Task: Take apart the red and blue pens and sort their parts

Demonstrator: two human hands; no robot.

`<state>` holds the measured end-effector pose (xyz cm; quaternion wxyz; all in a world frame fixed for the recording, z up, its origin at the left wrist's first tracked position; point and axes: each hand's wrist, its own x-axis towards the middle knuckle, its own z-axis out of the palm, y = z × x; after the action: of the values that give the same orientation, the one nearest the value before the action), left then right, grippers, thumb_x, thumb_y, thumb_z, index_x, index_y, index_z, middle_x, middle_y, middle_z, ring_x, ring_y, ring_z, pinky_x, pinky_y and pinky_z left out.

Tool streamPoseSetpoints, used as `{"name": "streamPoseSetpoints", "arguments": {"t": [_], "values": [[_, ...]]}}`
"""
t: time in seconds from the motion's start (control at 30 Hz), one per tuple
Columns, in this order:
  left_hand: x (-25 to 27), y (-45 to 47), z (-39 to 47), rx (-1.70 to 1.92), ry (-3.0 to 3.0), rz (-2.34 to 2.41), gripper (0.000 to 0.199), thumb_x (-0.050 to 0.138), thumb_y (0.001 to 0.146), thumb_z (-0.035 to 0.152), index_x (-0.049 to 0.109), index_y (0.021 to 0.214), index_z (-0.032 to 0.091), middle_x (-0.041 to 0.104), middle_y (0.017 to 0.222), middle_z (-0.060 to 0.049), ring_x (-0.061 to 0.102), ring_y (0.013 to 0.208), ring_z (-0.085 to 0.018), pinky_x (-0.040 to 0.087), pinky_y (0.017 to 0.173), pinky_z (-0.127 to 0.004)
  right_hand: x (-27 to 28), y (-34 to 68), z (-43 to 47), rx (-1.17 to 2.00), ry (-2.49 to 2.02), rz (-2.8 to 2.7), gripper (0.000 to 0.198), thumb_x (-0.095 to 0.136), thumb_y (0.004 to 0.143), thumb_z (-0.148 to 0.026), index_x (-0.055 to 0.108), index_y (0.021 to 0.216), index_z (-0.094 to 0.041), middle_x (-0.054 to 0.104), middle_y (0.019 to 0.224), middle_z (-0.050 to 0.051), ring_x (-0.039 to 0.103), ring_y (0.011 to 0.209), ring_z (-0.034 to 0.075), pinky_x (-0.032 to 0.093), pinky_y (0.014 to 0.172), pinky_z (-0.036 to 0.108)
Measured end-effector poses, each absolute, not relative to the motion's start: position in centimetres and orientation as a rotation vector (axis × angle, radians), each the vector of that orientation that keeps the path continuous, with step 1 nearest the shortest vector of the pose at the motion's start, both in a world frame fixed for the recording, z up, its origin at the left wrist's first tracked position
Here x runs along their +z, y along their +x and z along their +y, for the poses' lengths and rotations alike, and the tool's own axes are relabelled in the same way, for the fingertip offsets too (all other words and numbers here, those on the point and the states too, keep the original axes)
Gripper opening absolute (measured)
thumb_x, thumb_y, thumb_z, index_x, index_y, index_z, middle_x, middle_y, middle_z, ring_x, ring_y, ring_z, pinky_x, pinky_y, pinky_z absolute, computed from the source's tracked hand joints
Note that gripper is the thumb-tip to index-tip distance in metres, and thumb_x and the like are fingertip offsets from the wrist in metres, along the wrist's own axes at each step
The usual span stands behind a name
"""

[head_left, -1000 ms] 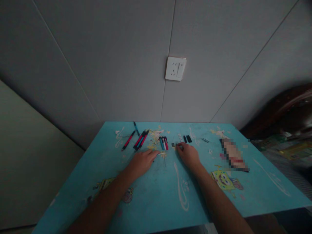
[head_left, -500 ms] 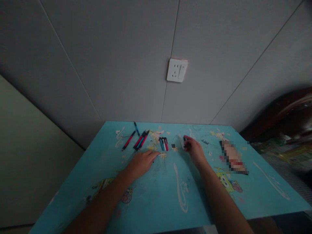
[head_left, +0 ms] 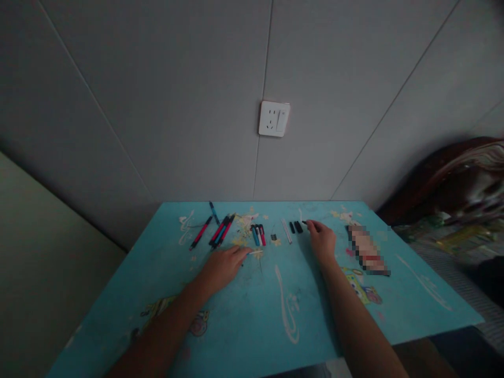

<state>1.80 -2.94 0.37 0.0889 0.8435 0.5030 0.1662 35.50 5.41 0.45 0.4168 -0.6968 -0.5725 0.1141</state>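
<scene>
My left hand (head_left: 228, 265) rests low over the table, its fingers closed on a thin white pen refill (head_left: 256, 252) that points right. My right hand (head_left: 323, 241) pinches a small black pen part (head_left: 304, 223), mostly covered by the fingers. Just left of it lie black rubber pen grips (head_left: 298, 227). Beside those are thin pale refills (head_left: 286, 231) and a small dark piece (head_left: 274, 237) too blurred to name. Short blue, white and red pen barrels (head_left: 258, 235) stand in a row between my hands. Beyond my left hand lie several red and blue pens (head_left: 222, 231).
A single red pen (head_left: 201, 233) and a blue pen (head_left: 213, 212) lie at the far left of the blue table (head_left: 252, 325). A pixelated flat item (head_left: 368, 249) lies at right. The wall with a socket (head_left: 274, 119) borders the back edge.
My right hand has moved right, away from the refills, uncovering the black grips. The left hand keeps its place with the refill. The view has shifted slightly.
</scene>
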Motion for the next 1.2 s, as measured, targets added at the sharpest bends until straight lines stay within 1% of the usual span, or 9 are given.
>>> {"name": "streamPoseSetpoints", "arguments": {"t": [0.17, 0.3, 0.4, 0.57, 0.73, 0.83, 0.97, 1.07, 1.2], "values": [[0.4, 1.7, -2.8, 0.532, 2.513, 1.468, 0.036, 0.041, 0.098, 0.024, 0.060, 0.128, 0.028, 0.070, 0.109, -0.005, 0.067, 0.096, -0.019, 0.051, 0.086, -0.030, -0.5, 35.5, 6.0, 0.056, -1.949, -1.559, 0.046, 0.041, 0.094, -0.042, 0.070, 0.116, -0.014, 0.072, 0.110, 0.016, 0.068, 0.096, 0.026, 0.048, 0.086, 0.034], [0.1, 1.7, -2.6, 0.555, 2.517, 1.468, 0.036, 0.038, 0.100, 0.027, 0.059, 0.129, 0.028, 0.069, 0.113, -0.006, 0.067, 0.096, -0.019, 0.052, 0.085, -0.032, -1.0, 34.9, 6.1, 0.030, -1.980, -1.565, 0.040, 0.044, 0.093, -0.038, 0.070, 0.115, -0.015, 0.072, 0.109, 0.016, 0.068, 0.095, 0.024, 0.047, 0.084, 0.031], [-0.1, 1.7, -2.5, 0.604, 2.501, 1.479, 0.036, 0.038, 0.100, 0.026, 0.060, 0.128, 0.027, 0.069, 0.117, -0.006, 0.066, 0.100, -0.018, 0.051, 0.090, -0.032, -1.0, 34.6, 5.9, 0.015, -1.972, -1.586, 0.039, 0.043, 0.094, -0.037, 0.071, 0.111, -0.015, 0.071, 0.107, 0.016, 0.068, 0.093, 0.024, 0.047, 0.084, 0.031], [0.3, 1.9, -2.9, 0.632, 2.515, 1.501, 0.036, 0.040, 0.098, 0.024, 0.060, 0.129, 0.026, 0.068, 0.120, -0.006, 0.065, 0.103, -0.017, 0.051, 0.091, -0.031, -0.5, 34.5, 5.2, -0.013, -1.913, -1.587, 0.037, 0.041, 0.095, -0.033, 0.071, 0.105, -0.014, 0.070, 0.104, 0.016, 0.066, 0.093, 0.023, 0.045, 0.087, 0.031], [0.6, 2.1, -3.7, 0.547, 2.593, 1.583, 0.037, 0.037, 0.100, 0.026, 0.058, 0.131, 0.028, 0.068, 0.116, -0.006, 0.065, 0.101, -0.018, 0.050, 0.088, -0.030, 0.4, 34.0, 3.5, -0.062, -1.754, -1.579, 0.040, 0.034, 0.098, -0.029, 0.067, 0.111, -0.009, 0.068, 0.105, 0.018, 0.062, 0.098, 0.024, 0.043, 0.092, 0.035], [0.2, 2.1, -3.7, 0.494, 2.659, 1.597, 0.039, 0.037, 0.100, 0.026, 0.055, 0.134, 0.029, 0.067, 0.115, -0.006, 0.065, 0.098, -0.019, 0.050, 0.085, -0.029, 0.3, 32.4, 1.5, -0.063, -1.623, -1.642, 0.038, 0.034, 0.098, -0.027, 0.066, 0.110, -0.010, 0.068, 0.103, 0.016, 0.061, 0.096, 0.023, 0.044, 0.090, 0.035], [-0.2, 2.3, -3.7, 0.454, 2.716, 1.558, 0.039, 0.038, 0.099, 0.027, 0.056, 0.134, 0.031, 0.065, 0.112, -0.008, 0.066, 0.090, -0.020, 0.049, 0.077, -0.029, -0.4, 29.1, -1.8, -0.031, -1.426, -1.813, 0.031, 0.039, 0.098, -0.026, 0.067, 0.103, -0.014, 0.067, 0.097, 0.012, 0.060, 0.093, 0.021, 0.046, 0.088, 0.033], [-0.5, 2.5, -3.7, 0.428, 2.759, 1.514, 0.040, 0.041, 0.098, 0.027, 0.056, 0.134, 0.033, 0.065, 0.106, -0.007, 0.065, 0.082, -0.020, 0.049, 0.072, -0.030, -0.5, 27.1, -3.9, 0.001, -1.251, -1.979, 0.022, 0.049, 0.096, -0.028, 0.069, 0.099, -0.019, 0.067, 0.094, 0.009, 0.060, 0.092, 0.020, 0.046, 0.089, 0.031], [-0.9, 2.5, -4.0, 0.433, 2.799, 1.456, 0.041, 0.045, 0.096, 0.024, 0.056, 0.133, 0.037, 0.064, 0.103, -0.005, 0.064, 0.079, -0.020, 0.048, 0.071, -0.030, -0.2, 26.3, -5.2, -0.024, -1.059, -2.214, 0.019, 0.055, 0.094, -0.033, 0.069, 0.101, -0.021, 0.066, 0.096, 0.008, 0.059, 0.095, 0.021, 0.045, 0.090, 0.033]]}}
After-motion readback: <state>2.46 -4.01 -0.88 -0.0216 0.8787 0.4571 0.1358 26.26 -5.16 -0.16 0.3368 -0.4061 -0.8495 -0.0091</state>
